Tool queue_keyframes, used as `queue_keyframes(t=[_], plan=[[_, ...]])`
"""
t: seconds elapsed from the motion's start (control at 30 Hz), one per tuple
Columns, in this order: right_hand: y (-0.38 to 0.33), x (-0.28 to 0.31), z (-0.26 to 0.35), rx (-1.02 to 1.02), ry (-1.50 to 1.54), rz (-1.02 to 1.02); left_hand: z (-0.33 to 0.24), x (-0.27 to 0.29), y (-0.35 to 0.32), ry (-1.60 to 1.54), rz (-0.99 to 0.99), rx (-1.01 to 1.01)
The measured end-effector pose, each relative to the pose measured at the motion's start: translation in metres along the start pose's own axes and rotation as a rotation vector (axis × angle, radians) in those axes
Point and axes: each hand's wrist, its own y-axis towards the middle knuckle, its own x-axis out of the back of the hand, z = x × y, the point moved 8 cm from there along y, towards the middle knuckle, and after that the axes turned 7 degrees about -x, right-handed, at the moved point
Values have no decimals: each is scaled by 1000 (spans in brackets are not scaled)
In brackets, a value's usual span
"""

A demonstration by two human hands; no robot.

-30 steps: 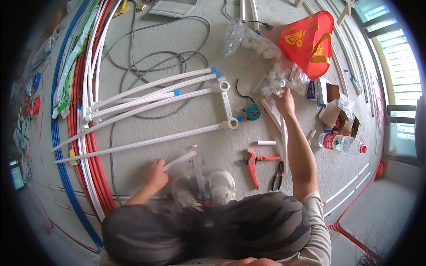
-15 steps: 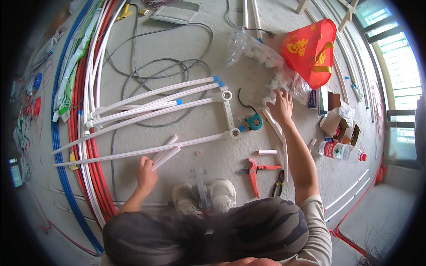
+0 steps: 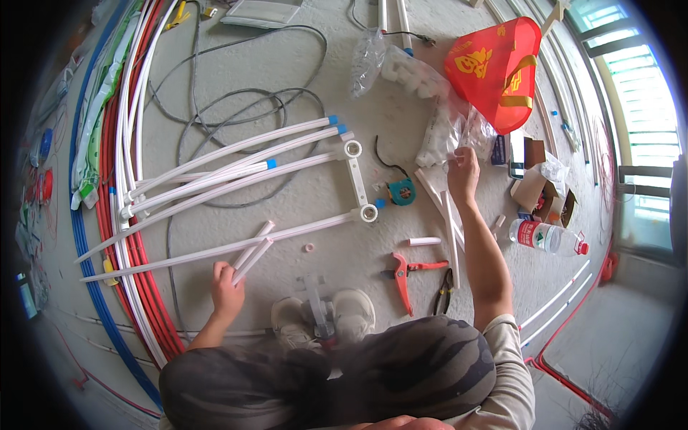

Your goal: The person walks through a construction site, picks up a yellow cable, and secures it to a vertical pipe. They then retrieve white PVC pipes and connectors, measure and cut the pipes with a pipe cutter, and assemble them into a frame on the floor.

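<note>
My left hand (image 3: pixel 226 288) grips two short white pipe pieces (image 3: pixel 252 251) that point up and to the right, just below a long white pipe (image 3: pixel 215 251) lying on the concrete floor. My right hand (image 3: pixel 464 172) reaches far forward and touches a clear plastic bag of white pipe fittings (image 3: pixel 450 134). A frame of white pipes joined by a short cross piece with round fittings (image 3: pixel 356 180) lies between the two hands. My shoes (image 3: pixel 324 315) show at the bottom middle.
Red pipe cutters (image 3: pixel 403 272) and dark pliers (image 3: pixel 444 290) lie near my right arm. A teal tape measure (image 3: pixel 401 191), a red bag (image 3: pixel 498 68), cardboard boxes (image 3: pixel 537 188) and a water bottle (image 3: pixel 546 236) sit to the right. Red, white and blue pipe bundles (image 3: pixel 122 215) curve along the left.
My left hand has carried the short pipe pieces leftward and slightly up. My right hand has moved forward from the floor onto the clear bag of fittings.
</note>
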Motion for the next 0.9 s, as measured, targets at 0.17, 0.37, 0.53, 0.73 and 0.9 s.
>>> queue_keyframes(t=[0.17, 0.37, 0.53, 0.73, 0.9], plan=[[-32, -14, 21, 398, -383, 37, -5, 2, 8, -30, -31, -21], [-48, -47, 39, 508, -613, 114, -19, 8, 21, -225, -17, -14], [-42, -61, 58, 589, -655, 184, -14, -1, 22, -399, 177, 202], [-40, -52, 63, 588, -602, 250, -17, -8, 20, -1110, 426, 664], [-52, -16, 72, 414, -227, 199, -28, 16, 42, -1325, 87, 732]])
